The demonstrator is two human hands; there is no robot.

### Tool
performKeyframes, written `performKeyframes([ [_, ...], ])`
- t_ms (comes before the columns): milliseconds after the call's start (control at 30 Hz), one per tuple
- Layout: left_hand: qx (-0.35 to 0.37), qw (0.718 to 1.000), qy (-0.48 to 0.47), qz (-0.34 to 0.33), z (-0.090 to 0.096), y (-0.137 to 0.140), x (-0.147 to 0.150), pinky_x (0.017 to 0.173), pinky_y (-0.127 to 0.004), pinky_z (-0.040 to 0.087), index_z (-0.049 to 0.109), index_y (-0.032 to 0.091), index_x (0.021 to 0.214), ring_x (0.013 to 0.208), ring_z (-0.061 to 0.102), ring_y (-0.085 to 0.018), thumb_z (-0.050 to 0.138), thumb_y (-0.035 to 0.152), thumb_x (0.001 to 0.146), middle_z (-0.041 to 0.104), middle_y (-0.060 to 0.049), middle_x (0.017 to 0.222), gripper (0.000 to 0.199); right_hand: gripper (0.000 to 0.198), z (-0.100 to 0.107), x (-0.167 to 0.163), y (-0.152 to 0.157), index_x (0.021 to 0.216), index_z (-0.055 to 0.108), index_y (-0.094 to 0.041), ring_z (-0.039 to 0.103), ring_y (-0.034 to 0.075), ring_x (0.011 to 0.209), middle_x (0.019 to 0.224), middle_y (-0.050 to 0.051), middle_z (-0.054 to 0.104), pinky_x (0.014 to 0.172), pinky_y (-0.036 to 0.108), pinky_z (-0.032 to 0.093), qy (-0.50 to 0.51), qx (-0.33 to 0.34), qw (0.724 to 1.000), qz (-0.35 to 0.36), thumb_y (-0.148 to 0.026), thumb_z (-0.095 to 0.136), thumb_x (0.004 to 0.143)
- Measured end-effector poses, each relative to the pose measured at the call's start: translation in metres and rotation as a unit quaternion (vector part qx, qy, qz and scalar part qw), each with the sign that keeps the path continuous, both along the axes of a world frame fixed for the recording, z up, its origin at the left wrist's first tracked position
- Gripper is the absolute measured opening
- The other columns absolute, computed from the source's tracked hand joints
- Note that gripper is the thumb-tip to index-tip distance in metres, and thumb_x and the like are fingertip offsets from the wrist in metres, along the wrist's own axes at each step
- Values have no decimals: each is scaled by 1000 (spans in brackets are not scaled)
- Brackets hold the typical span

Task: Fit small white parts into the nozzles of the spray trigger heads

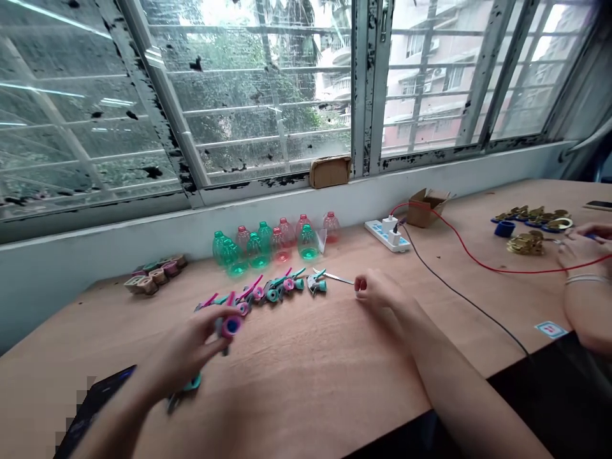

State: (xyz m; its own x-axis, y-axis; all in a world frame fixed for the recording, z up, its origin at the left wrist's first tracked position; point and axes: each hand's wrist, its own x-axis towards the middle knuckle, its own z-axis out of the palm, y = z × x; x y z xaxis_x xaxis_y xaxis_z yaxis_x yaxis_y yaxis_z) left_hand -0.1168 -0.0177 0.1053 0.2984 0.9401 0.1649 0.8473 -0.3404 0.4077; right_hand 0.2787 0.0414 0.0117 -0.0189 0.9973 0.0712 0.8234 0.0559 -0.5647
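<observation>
My left hand (203,331), slightly blurred, is closed around a pink spray trigger head (231,327), its round collar facing me. Beyond it a row of pink, teal and grey trigger heads (272,293) lies on the table. One more teal-and-grey head (192,384) is partly hidden beneath my left hand. My right hand (380,290) rests on the tabletop with fingers curled in, and I see nothing in them. A thin metal tool (337,277) lies with one end close to those fingers. Green and red clear bottles (259,250) stand behind the heads.
Small hexagonal pieces (157,274) sit at the back left. A power strip (388,236) with red and black cables and an open carton (423,209) are right of centre. At far right, a co-worker's hands (581,245) are beside gold-coloured parts (526,242). A dark tablet-like object (102,398) lies front left.
</observation>
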Motion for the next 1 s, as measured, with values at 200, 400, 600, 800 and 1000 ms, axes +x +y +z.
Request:
performKeyframes([
  [200, -11, 988, -93, -125, -54, 15, 101, 63, -24, 45, 67, 19, 102, 69, 55, -14, 56, 20, 74, 66, -4, 91, 30, 29, 8, -50, -10, 74, 65, -14, 48, 8, 54, 65, -1, 59, 49, 20, 35, 331, 38, 918, 215, -39, 74, 65],
  [400, -17, 978, -177, -107, -91, 22, 111, 59, -23, 43, 66, 19, 103, 67, 56, -14, 56, 23, 76, 67, -2, 83, 28, 34, -10, -93, -12, 78, 68, -13, 49, 9, 56, 66, 0, 62, 50, 20, 36, 374, 13, 883, 283, -43, 77, 64],
  [600, 10, 976, -190, -108, -93, 19, 114, 60, -22, 43, 66, 20, 100, 75, 59, -15, 56, 21, 78, 67, -3, 88, 24, 23, -15, -98, -14, 80, 70, -15, 46, 8, 52, 61, -2, 59, 47, 18, 35, 292, 95, 920, 244, -35, 73, 70],
  [800, 19, 979, -170, -111, -93, 21, 114, 64, -23, 44, 66, 22, 102, 70, 57, -13, 54, 18, 78, 66, -1, 86, 28, 9, -8, -96, -23, 82, 73, -20, 51, 9, 60, 71, 0, 63, 56, 20, 39, 153, 194, 933, 261, -26, 68, 77],
  [1000, 48, 982, -148, -107, -91, 19, 117, 74, -25, 45, 68, 26, 101, 83, 60, -16, 52, 14, 77, 65, -2, 97, 31, 12, -4, -100, -29, 85, 75, -26, 56, 10, 65, 76, 0, 66, 61, 21, 38, 59, 229, 942, 238, -28, 64, 81],
])
